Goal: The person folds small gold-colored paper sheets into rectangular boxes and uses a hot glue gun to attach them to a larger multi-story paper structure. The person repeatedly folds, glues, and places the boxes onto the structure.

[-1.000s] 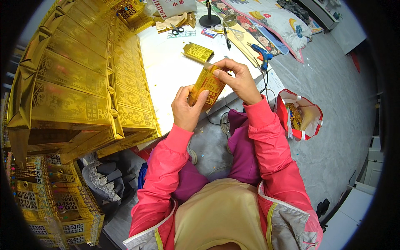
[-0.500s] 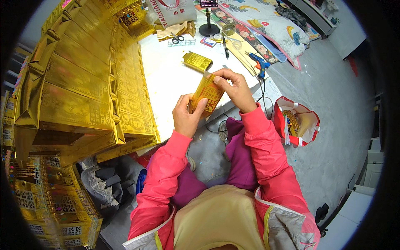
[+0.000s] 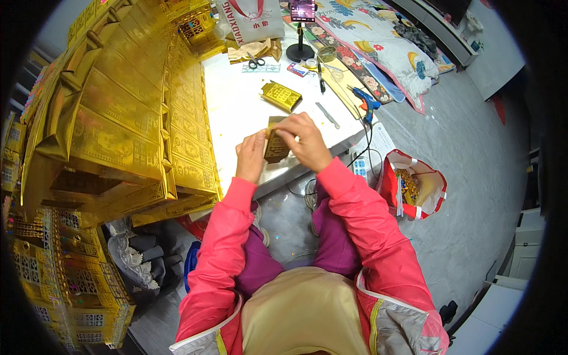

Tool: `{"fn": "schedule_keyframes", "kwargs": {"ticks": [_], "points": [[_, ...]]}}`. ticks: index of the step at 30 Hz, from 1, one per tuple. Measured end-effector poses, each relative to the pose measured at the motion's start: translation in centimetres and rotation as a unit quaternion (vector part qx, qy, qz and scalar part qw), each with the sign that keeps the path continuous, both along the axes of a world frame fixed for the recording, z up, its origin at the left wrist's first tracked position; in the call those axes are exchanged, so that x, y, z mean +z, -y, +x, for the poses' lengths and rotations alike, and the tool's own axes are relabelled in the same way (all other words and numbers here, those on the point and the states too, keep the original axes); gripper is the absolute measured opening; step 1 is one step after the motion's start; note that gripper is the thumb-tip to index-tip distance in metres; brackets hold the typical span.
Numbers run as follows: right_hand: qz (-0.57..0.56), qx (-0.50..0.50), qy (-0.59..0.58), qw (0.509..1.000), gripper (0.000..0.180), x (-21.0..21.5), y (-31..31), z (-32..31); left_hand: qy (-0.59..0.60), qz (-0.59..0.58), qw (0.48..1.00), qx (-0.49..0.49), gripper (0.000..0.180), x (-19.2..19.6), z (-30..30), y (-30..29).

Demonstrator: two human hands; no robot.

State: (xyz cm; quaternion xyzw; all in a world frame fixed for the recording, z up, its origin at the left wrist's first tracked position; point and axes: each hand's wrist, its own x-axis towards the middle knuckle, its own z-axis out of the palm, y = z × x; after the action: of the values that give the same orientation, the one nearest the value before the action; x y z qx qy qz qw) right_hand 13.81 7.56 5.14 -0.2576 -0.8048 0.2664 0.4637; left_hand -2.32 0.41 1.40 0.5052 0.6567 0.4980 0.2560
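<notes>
Gold box (image 3: 277, 150) at the near edge of a white desk (image 3: 234, 112), both hands closed on it: left hand (image 3: 251, 156) at its left side, right hand (image 3: 300, 139) at its top. Another golden carton (image 3: 281, 96) lies just beyond.

Dark cloth (image 3: 416, 38) lies on a patterned quilt (image 3: 381, 41).

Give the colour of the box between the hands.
Brownish gold, with printed markings; the box shows best in the head view.

Bright glare across white tabletop (image 3: 231, 118)
</notes>
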Motion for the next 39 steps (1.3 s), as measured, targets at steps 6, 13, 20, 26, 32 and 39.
{"fn": "schedule_keyframes", "kwargs": {"ticks": [6, 13, 20, 26, 32, 39], "points": [[0.028, 0.085, 0.135, 0.987, 0.014, -2.2, 0.8, -1.7, 0.114, -0.092, 0.989, -0.021, 0.031, -1.5, -2.8, 0.4], [-0.189, -0.009, -0.025, 0.982, 0.021, -3.0, -0.9, -0.7, 0.171, -0.128, 0.977, -0.004, 0.028, -1.1, -2.2, 0.6], [-0.498, 0.141, 0.046, 0.855, 0.034, -3.0, -2.7, 0.3, 0.217, -0.129, 0.968, 0.005, 0.033, -0.7, -1.9, 0.6], [-0.567, 0.129, 0.037, 0.813, 0.034, -2.4, -2.7, 0.1, 0.26, -0.111, 0.959, -0.005, 0.034, -0.7, -1.7, 0.7], [-0.557, 0.145, 0.052, 0.816, 0.036, -3.2, -3.0, -0.2, 0.24, -0.132, 0.962, -0.016, 0.032, -0.3, -1.6, 0.8], [-0.515, 0.167, 0.058, 0.839, 0.036, -3.7, -3.1, 0.0, 0.217, -0.137, 0.966, -0.017, 0.031, -0.1, -1.5, 0.9]]}}
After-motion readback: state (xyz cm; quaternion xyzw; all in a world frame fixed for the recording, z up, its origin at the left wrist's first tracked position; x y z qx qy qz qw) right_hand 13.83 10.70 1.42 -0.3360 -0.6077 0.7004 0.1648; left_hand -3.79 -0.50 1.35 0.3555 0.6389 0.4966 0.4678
